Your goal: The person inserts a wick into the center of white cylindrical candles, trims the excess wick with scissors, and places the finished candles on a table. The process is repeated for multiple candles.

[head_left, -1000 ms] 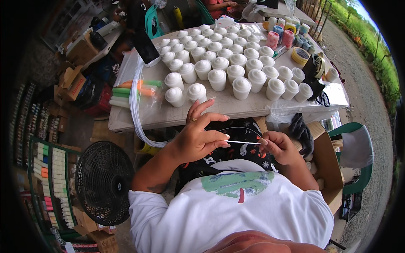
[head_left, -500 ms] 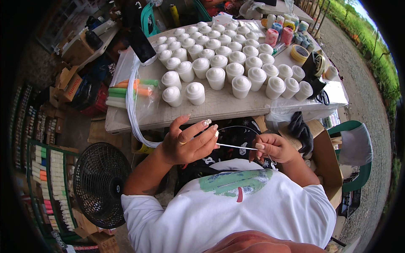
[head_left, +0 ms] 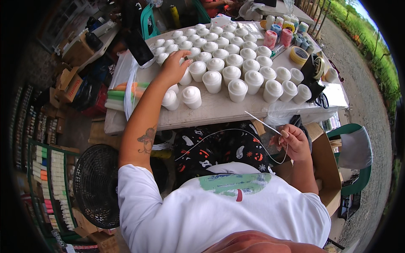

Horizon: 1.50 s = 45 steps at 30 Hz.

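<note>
Rows of white cup-shaped pieces with domed, pointed tops point(head_left: 211, 81) stand upright on the table. My left hand point(head_left: 173, 67) reaches over the left side of these rows, its fingers stretched out and the thumb apart; whether it touches a piece is unclear, as the hand covers those beneath it. Above my lap, my right hand point(head_left: 294, 142) pinches a thin white cord point(head_left: 262, 123). One straight length points up and left from the fingers, while the rest hangs in a loose loop across my patterned trousers.
On the table point(head_left: 236, 110), a bundle of white cords point(head_left: 130, 90) lies beside green and orange sticks point(head_left: 120, 95) at the left. Tape rolls point(head_left: 298, 55) and coloured jars point(head_left: 286, 38) stand far right. A black fan point(head_left: 96, 185) is at my left, a cardboard box point(head_left: 322, 162) at my right.
My left hand has left the cord and moved forward over the white pieces. My right hand has moved right and slightly up with the cord, whose loop now hangs wider.
</note>
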Available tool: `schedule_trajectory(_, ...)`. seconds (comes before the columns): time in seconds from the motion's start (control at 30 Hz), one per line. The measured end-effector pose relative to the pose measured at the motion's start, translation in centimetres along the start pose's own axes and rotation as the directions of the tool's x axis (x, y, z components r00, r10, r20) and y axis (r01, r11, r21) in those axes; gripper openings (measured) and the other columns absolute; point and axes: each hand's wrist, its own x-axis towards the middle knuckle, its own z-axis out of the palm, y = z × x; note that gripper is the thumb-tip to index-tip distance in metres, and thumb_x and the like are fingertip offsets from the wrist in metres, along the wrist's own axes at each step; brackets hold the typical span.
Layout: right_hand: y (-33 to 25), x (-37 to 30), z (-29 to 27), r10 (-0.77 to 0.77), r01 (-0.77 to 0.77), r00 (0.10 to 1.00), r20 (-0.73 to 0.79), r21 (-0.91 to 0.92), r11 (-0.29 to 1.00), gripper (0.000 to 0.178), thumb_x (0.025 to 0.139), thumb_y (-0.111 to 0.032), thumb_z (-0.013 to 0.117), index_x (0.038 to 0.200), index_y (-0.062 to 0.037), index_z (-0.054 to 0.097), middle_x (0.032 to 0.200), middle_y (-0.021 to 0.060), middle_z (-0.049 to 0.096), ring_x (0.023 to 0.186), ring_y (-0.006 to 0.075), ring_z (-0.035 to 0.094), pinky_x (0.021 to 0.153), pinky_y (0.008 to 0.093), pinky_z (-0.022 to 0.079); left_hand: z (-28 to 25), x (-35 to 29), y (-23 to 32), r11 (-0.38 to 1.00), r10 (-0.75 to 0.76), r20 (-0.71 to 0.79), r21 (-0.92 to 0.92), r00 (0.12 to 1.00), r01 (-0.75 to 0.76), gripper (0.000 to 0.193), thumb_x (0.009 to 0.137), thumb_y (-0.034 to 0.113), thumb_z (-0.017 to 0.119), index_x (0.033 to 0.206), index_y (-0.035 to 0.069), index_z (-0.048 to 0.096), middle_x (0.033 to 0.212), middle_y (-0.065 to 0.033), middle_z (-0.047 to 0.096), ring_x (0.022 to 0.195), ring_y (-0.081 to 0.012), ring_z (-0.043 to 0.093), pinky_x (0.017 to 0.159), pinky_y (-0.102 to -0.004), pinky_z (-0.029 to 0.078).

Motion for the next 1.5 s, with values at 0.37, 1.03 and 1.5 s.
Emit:
schedule_trajectory(0.37, 0.8, -1.1, -2.4, 0.01, -0.024, 0.994, -0.107, -0.13, 0.991, 0.02, 0.096, -0.019, 0.055, 0.081, -0.0046, 0.056, 0.081, 0.0052, 0.065, 0.068, 0.0088, 0.057, 0.064, 0.0224, 0.046, 1.7, 2.5, 2.1, 0.877, -0.301, 0.388, 0.472, 0.871, 0.093, 0.079, 0.062, 0.027, 0.083, 0.128, 0.016, 0.04, 0.119, -0.0113, 0.059, 0.116, -0.029, 0.052, 0.094, -0.0426, 0.033)
schedule_trajectory(1.03, 0.8, 0.7, 2.4, -0.046, 0.043, 0.999, 0.001, -0.333, 0.942, 0.02, 0.096, -0.019, 0.056, 0.087, -0.0011, 0.058, 0.082, 0.0022, 0.062, 0.073, 0.0077, 0.057, 0.067, 0.0216, 0.048, 0.2, -11.5, 6.9, 0.913, 0.408, -0.45, 0.188, 0.795, -0.363, 0.083, 0.063, 0.005, 0.078, 0.131, 0.011, 0.031, 0.12, -0.0089, 0.059, 0.11, -0.0235, 0.057, 0.097, -0.0455, 0.025)
schedule_trajectory(1.5, -1.7, 3.5, 9.8, -0.2, 0.346, 0.912, 0.358, -0.411, 0.844, 0.014, 0.092, -0.009, 0.058, 0.081, -0.0007, 0.06, 0.079, 0.0065, 0.061, 0.064, 0.01, 0.055, 0.054, 0.0233, 0.043, 0.1, -17.1, 8.2, -0.286, -0.207, 0.141, -0.955, 0.968, 0.078, 0.051, 0.098, 0.039, 0.044, 0.135, 0.003, 0.039, 0.133, -0.015, 0.05, 0.12, -0.0337, 0.052, 0.097, -0.0416, 0.049)
